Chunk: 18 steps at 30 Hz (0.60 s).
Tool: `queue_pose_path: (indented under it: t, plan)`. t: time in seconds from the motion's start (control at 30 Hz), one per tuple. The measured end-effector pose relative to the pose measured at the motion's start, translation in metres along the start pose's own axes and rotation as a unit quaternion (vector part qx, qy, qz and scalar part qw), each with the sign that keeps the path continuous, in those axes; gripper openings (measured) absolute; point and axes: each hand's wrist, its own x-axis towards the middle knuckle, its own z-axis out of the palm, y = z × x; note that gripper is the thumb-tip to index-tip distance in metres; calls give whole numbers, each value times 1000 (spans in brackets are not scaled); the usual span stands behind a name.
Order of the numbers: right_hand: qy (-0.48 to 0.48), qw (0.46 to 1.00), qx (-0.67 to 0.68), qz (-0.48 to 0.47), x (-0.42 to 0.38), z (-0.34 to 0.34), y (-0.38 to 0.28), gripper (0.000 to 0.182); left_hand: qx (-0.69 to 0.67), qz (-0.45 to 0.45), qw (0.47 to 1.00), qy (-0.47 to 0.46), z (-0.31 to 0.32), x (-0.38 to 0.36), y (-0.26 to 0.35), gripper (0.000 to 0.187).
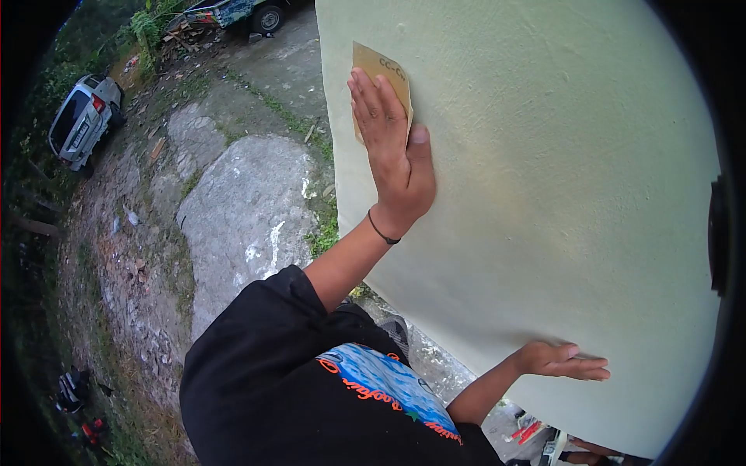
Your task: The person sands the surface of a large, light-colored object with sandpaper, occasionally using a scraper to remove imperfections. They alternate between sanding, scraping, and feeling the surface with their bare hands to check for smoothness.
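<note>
The left hand [392, 147] lies flat over a brown paper sheet [393, 65] bearing dark lettering, pressing it to a pale wall [559, 194], with a dark band [380, 231] around its wrist. Lower down, the right hand [561, 362] stretches its fingers along the same wall, though contact is hard to tell. Beyond a black shirt [264, 365] and a grey concrete slab [241, 198], a silver car [84, 120] and a partly cropped truck [237, 12] stand outdoors, the 2 of them apart.

Wall [536, 210]: I saw bright, diffuse daylight, slight sheen
Right hand [561, 362]: threw soft shadow
Edges: bowed, went black
</note>
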Motion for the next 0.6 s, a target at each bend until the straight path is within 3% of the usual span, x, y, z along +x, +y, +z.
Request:
queue_pose_path:
  t: [0.17, 0.27, 0.47, 0.6]
  plan:
    - [36, 998, -44, -23, 1, 6, -1, 51, 95, 32, 992, -79, -12, -88, -21, 62]
    - [52, 998, -31, -24, 1, 9, -7, 50, 93, 39, 989, -109, -22, -103, -35, 60]
    - [52, 998, -26, -5, 0, 7, -8, 50, 90, 107, 989, -50, -16, 54, -11, 53]
    - [44, 998, -36, -8, 1, 5, -7, 50, 78, 94, 991, -57, -11, 27, -4, 53]
